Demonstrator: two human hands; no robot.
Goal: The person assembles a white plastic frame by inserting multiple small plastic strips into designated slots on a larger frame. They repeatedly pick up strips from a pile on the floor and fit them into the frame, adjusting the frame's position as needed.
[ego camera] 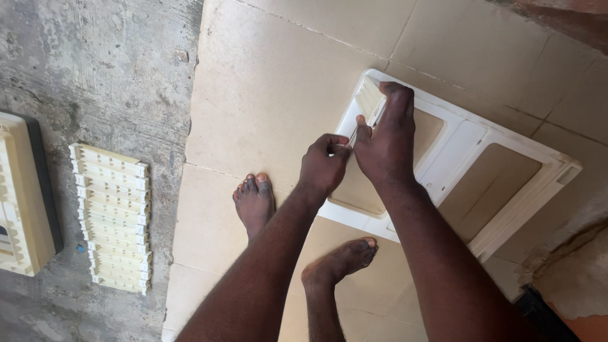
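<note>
Pinching together at a slim white strip (352, 136), both hands meet over the near-left corner of a white plastic frame (465, 142) that lies flat on the tiled floor (272, 88). The left hand (323, 166) has its fingers curled shut, thumb and forefinger closed on the lower end of the strip. The right hand (386, 142) grips higher up: its thumb presses the strip's upper part while its fingers stretch over a small cream ribbed piece (368, 98) seated in that corner of the frame. So the strip runs between the two thumbs, touching both. Two bare feet stand on the tiles below the hands, the left foot (254, 201) just beside the frame's near edge, the right foot (342, 259) touching or almost touching it. Against the rough concrete (95, 69) at the left edge of the floor lie a cream slatted grille (113, 218) and, beside it, part of a cream panel (22, 202).
</note>
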